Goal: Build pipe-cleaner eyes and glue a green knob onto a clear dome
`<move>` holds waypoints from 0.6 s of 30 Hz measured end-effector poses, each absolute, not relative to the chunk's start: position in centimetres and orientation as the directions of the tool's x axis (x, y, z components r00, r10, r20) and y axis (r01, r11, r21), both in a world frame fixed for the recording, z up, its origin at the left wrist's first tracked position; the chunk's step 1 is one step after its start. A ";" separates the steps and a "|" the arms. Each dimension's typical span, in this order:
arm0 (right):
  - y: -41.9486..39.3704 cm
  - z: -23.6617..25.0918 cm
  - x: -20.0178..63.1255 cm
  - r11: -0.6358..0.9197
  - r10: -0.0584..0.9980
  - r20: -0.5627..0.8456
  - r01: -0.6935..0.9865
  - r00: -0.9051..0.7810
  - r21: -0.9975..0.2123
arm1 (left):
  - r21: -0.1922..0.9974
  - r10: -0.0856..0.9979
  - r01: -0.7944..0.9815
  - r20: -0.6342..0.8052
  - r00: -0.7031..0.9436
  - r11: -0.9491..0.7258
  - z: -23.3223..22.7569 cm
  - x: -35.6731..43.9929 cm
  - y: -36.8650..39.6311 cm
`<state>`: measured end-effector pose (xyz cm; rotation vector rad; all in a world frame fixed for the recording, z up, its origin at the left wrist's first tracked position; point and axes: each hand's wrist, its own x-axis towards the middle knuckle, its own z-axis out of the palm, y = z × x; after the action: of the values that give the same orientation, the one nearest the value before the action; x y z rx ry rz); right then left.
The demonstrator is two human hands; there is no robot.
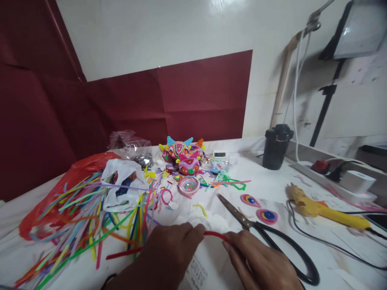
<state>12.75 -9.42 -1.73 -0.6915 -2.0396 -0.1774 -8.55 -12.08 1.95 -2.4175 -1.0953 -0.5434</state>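
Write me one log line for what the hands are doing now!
left hand: holding red pipe cleaner | right hand: holding same one | scissors: beside right hand | glue gun: farther right

A black cup stands near a power strip.

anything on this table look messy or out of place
Yes, on the left: the colourful pipe cleaners sprawl in a loose tangle over the red bag and onto the white table, pointing every way. Nothing looks clearly damaged.

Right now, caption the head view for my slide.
Left hand and right hand hold a red strip near black-handled scissors.
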 end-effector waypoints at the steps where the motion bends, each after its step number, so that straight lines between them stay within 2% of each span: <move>1: -9.2 -1.6 12.7 0.833 0.396 0.824 0.536 -0.406 -0.137 | -0.210 0.628 0.781 0.490 0.605 -0.588 2.0 -8.6 -11.8; 5: -8.2 -0.9 12.6 0.824 0.402 0.807 0.555 -0.433 -0.113 | -0.162 0.709 0.805 0.396 0.583 -0.571 2.5 -8.8 -10.5; 11: -7.3 -1.3 14.9 0.770 0.503 0.701 0.631 -0.506 -0.096 | -0.063 0.776 0.820 0.289 0.560 -0.569 2.6 -9.5 -8.7; 18: -8.0 -3.6 19.5 0.618 0.643 0.618 0.783 -0.453 -0.068 | -0.054 0.747 0.822 0.387 0.541 -0.567 0.5 -11.2 -6.6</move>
<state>19.51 -8.04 -3.61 -1.1158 -2.2326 -0.3010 -11.21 -6.64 0.52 -2.5495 -1.3212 -0.4764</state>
